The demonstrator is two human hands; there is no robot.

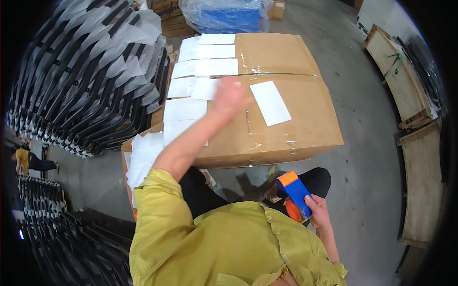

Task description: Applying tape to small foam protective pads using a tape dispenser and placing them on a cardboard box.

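A large cardboard box (pixel 286 102) stands in front of me, with several white paper sheets laid in overlapping rows along its left side. Over the edge of one white sheet (pixel 202 89) is my left hand (pixel 230 97); its fingers are blurred, and I cannot tell whether they grip the paper. To the right of that hand, a separate white sheet (pixel 270 103) lies at a slant on the box top. My right hand (pixel 318 209) is closed around a blue and orange tape dispenser (pixel 298 194), held low over my right leg.
Curved black metal frames (pixel 95 95) wrapped in white sheeting crowd the left side. More black frames (pixel 43 195) stand lower left. A blue plastic-wrapped bundle (pixel 229 19) sits beyond the box. Wooden crates (pixel 398 76) line the right. Another person (pixel 36 161) is at far left.
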